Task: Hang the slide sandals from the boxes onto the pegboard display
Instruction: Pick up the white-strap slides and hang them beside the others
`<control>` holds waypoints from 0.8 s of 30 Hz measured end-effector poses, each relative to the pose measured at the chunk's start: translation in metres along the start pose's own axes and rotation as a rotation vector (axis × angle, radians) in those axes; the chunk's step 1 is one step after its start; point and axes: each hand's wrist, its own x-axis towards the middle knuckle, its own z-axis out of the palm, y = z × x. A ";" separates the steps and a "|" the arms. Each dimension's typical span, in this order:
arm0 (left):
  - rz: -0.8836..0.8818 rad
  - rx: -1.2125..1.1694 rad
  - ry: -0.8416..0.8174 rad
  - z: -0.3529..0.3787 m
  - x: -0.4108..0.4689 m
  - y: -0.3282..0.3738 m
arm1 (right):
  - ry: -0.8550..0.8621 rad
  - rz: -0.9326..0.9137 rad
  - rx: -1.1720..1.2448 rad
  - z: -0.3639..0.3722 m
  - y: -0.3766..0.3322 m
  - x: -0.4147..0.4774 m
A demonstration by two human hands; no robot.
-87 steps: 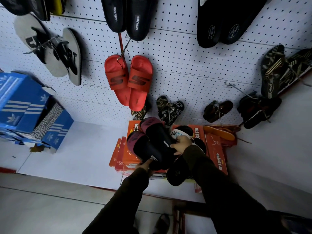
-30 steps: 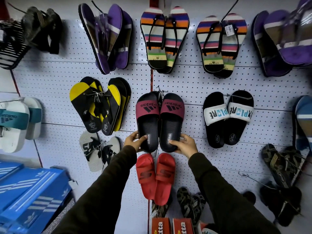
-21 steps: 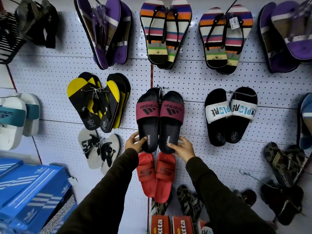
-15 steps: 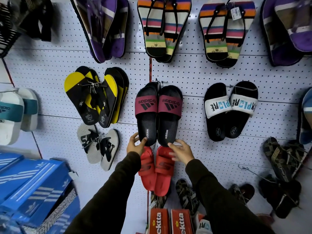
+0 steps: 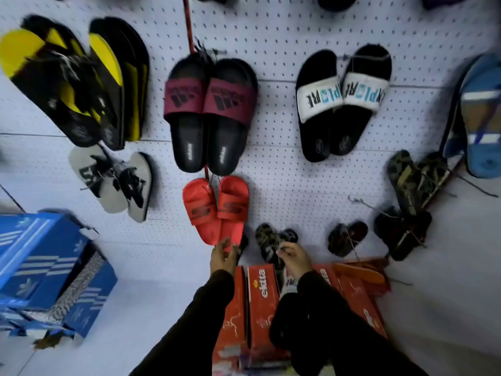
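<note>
Over the orange boxes (image 5: 261, 291), both empty hands, left hand (image 5: 222, 257) and right hand (image 5: 294, 257), reach loosely down, likely for another pair, the maroon-strapped slides (image 5: 210, 115) hanging hooked.

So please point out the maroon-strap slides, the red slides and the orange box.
maroon-strap slides (image 5: 210, 100), head view, on the straps.
red slides (image 5: 217, 210), head view, where the pair meets.
orange box (image 5: 263, 294), head view, on its printed side.

Both hands are off the maroon-strapped slides (image 5: 210, 115), which now hang unheld on the pegboard (image 5: 284, 31). Left hand (image 5: 223, 257) has dropped to the red pair's (image 5: 217, 210) lower tips; right hand (image 5: 294, 260) sits low above the orange boxes (image 5: 261, 291).
</note>
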 end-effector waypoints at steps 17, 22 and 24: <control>-0.393 0.367 -0.510 0.110 -0.069 -0.120 | 0.099 0.716 0.106 -0.064 0.230 -0.055; -0.359 0.538 -0.502 0.122 -0.065 -0.132 | 0.076 0.754 0.316 -0.064 0.221 -0.069; -0.387 0.529 -0.529 0.122 -0.069 -0.131 | 0.085 0.744 0.389 -0.072 0.225 -0.072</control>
